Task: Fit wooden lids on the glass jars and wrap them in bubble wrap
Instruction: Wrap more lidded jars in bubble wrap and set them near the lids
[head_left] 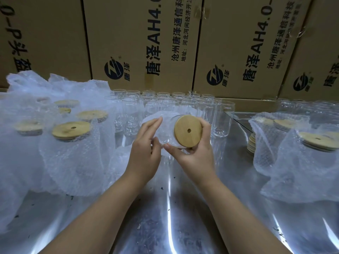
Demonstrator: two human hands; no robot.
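Above the middle of the shiny tabletop [183, 208], the right hand [194, 154] clasps a lidded glass jar [169, 132] on its side, wooden lid [188, 131] facing near. The left hand [146, 153], fingers loosely spread, rests against the bubble wrap [157, 116] around it.

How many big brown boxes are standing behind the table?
5, side by side along the back: box one far left, box two, box three, box four, and box five, just a sliver at the right edge. More may sit out of view.
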